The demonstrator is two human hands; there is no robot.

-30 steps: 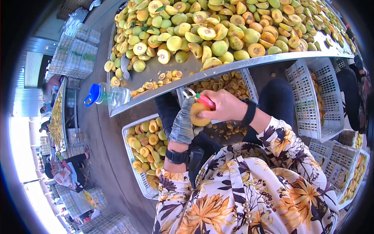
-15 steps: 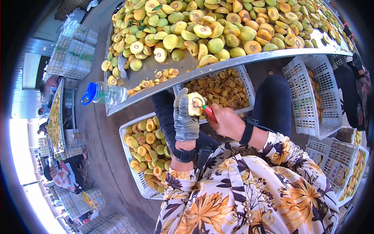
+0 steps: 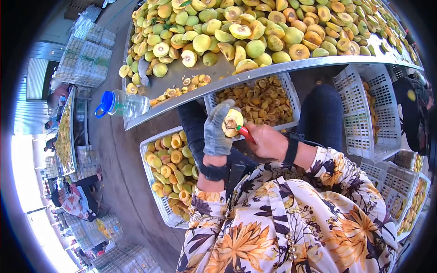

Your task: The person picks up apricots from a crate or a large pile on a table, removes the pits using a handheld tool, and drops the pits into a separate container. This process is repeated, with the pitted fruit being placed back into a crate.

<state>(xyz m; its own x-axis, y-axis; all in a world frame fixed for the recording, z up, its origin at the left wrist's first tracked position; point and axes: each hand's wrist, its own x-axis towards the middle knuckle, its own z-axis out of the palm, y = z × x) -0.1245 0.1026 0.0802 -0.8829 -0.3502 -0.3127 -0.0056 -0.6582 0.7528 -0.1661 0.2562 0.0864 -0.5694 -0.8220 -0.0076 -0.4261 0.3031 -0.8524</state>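
My left hand [image 3: 217, 134], in a grey glove, holds a peach half [image 3: 231, 122] with its cut face towards my right hand. Bare, my right hand [image 3: 267, 142] is wrapped round the red handle of a small pitting knife [image 3: 246, 133] with a green collar. The knife's tip is at the brown centre of the peach half; its blade is mostly hidden. Below my hands to the left stands a white crate [image 3: 169, 221] of hollowed peach halves. Another crate [image 3: 295, 102], under the table edge, contains brownish-orange scraps.
Many cut peaches [image 3: 255, 49] are heaped on the metal table [image 3: 184, 70] ahead. A water bottle with a blue cap [image 3: 129, 104] lies at its left corner, near a grey glove [image 3: 143, 72]. White crates [image 3: 359, 120] stand on the right. Other people [image 3: 75, 200] sit far left.
My left hand has tilted the peach half and moved it slightly right. The knife tip stays at its centre, with my right hand still gripping the handle. The view has shifted a little.
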